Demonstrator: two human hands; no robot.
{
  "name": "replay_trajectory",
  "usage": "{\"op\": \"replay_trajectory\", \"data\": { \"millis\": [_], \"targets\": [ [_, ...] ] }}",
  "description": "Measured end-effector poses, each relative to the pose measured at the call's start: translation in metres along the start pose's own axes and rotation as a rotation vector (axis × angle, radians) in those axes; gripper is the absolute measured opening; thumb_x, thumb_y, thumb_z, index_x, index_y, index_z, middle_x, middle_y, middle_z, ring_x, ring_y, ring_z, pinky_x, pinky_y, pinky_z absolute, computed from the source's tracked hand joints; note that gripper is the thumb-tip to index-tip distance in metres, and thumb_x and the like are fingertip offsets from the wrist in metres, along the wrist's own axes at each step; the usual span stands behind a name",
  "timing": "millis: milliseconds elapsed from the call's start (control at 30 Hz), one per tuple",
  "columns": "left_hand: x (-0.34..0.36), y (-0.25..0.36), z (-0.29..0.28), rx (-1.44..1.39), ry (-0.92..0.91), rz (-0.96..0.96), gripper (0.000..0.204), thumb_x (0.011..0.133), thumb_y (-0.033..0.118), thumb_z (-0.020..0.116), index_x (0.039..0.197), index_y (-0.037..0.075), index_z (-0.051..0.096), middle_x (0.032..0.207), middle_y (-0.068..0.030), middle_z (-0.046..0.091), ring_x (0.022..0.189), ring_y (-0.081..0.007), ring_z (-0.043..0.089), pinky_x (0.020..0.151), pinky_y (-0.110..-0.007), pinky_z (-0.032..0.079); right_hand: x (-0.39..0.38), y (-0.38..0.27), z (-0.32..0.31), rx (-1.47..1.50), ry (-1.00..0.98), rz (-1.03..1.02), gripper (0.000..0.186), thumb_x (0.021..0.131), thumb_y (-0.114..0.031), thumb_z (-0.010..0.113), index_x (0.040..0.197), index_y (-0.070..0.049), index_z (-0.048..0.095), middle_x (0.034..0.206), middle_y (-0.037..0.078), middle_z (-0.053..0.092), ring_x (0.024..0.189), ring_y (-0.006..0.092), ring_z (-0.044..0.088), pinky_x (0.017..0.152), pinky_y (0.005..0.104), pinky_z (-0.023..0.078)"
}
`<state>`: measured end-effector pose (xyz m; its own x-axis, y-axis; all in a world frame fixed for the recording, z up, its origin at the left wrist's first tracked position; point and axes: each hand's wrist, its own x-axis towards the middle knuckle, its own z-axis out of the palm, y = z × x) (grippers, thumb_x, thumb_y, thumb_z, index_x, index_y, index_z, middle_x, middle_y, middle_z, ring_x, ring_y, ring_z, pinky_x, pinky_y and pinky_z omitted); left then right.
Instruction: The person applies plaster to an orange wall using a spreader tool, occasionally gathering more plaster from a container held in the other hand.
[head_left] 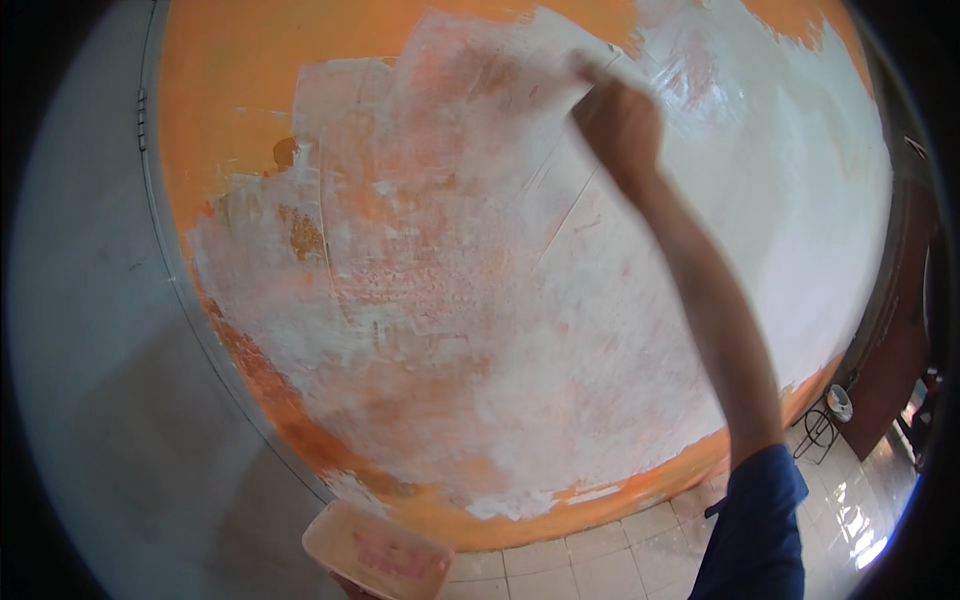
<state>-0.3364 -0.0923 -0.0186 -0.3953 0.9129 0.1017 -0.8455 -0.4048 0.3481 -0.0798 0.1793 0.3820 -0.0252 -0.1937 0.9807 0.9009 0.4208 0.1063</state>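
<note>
An orange wall (230, 110) fills the view, much of it coated with whitish filler (600, 330) in patchy streaks. My right arm reaches up across it. Closed and blurred by motion, my right hand (622, 130) is at the upper part of the coated area; whatever it grips is too smeared to make out. At the lower edge, a shallow pinkish-white plastic tub (375, 550) is tilted toward me, with pink smears inside. My left hand (350, 588) holds it from below, mostly hidden by the tub and the picture's edge.
To the left is a grey door panel (90, 300) with a hinge (141, 120). Pale floor tiles (540, 585) run along the wall's foot. A black metal stand (818, 432) with a white bowl (839, 403) is at the right, beside a dark brown panel (885, 350).
</note>
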Motion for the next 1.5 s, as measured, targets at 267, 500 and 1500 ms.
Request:
{"op": "replay_trajectory", "data": {
  "millis": [267, 500, 1500],
  "targets": [
    [0.0, 0.0, 0.006, -0.001, 0.141, 0.073, 0.073, 0.078, 0.061, 0.043, 0.135, 0.018, 0.027, 0.138, -0.0112, 0.028, 0.124, -0.0386, 0.026, 0.095, -0.066, 0.019, -0.083, 0.006, 0.036, -0.074, -0.243, -0.052, 0.043, 0.059, -0.002, 0.057, 0.101, -0.014, 0.06, 0.079, 0.009, 0.064, 0.06, 0.0239, 0.061, 0.052, 0.0338, 0.05],
    [0.009, -0.011, 0.0, 0.164, 0.17, 0.081, 0.069, 0.081, 0.057, 0.042, 0.134, 0.014, 0.028, 0.136, -0.0117, 0.031, 0.122, -0.0364, 0.03, 0.098, -0.061, 0.022, -0.205, -0.112, -0.019, 0.4, -0.369, 0.114, 0.046, 0.059, 0.004, 0.051, 0.103, -0.006, 0.06, 0.098, 0.015, 0.061, 0.079, 0.0241, 0.062, 0.062, 0.0316, 0.052],
    [0.007, -0.007, 0.002, 0.057, 0.151, 0.012, 0.068, 0.08, 0.059, 0.042, 0.133, 0.018, 0.032, 0.135, -0.0102, 0.033, 0.12, -0.0365, 0.033, 0.093, -0.063, 0.026, -0.063, -0.002, -0.016, 0.077, 0.075, 0.095, 0.039, 0.062, 0.006, 0.049, 0.1, 0.003, 0.057, 0.099, 0.022, 0.058, 0.088, 0.0332, 0.058, 0.077, 0.0387, 0.047]
  ]
}}
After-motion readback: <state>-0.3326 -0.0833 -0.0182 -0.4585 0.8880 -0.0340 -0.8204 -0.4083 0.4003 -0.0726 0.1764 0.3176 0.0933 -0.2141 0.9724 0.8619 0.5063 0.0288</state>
